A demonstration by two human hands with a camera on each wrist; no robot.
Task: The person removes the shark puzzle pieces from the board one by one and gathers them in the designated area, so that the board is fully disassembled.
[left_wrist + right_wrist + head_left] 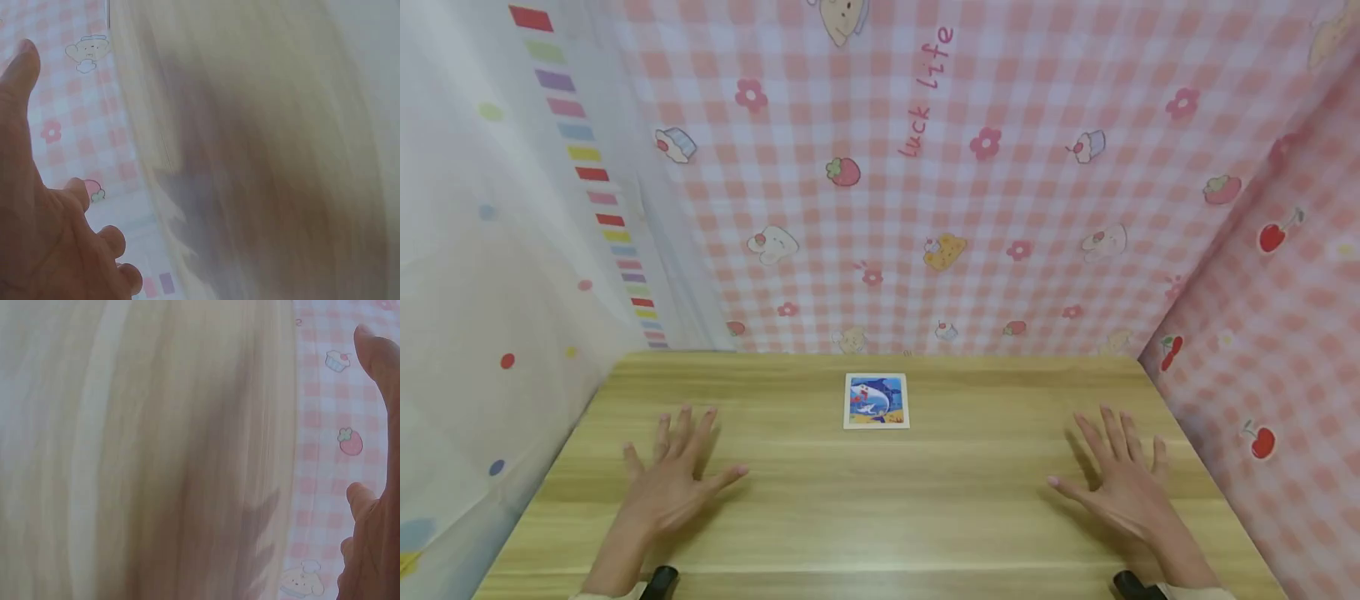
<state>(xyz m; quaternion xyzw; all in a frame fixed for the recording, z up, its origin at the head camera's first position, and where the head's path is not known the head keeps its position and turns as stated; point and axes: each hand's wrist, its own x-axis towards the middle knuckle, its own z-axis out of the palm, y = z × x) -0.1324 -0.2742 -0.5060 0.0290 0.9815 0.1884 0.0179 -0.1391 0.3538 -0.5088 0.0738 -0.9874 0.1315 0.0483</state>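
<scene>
In the head view a small square picture puzzle [876, 402] with a pale border lies flat near the table's back edge, showing dolphin-like sea animals on blue water. My left hand [668, 490] is spread over the left side of the table, palm down, with nothing in it. On the right side my right hand [1122, 492] is likewise spread, holding nothing. Both hands are well apart from the picture. The left wrist view shows the left thumb [22, 72] and fingertips above the tabletop's shadow; the right thumb [375, 353] appears in the right wrist view.
The wood-grain table [887, 517] narrows toward the back. Behind it hangs a pink checked curtain [880, 208] with cakes, flowers and strawberries. A white dotted curtain [490, 275] borders the left, a pink cherry-print one [1285, 358] the right. Dark bands [660, 582] sit at both wrists.
</scene>
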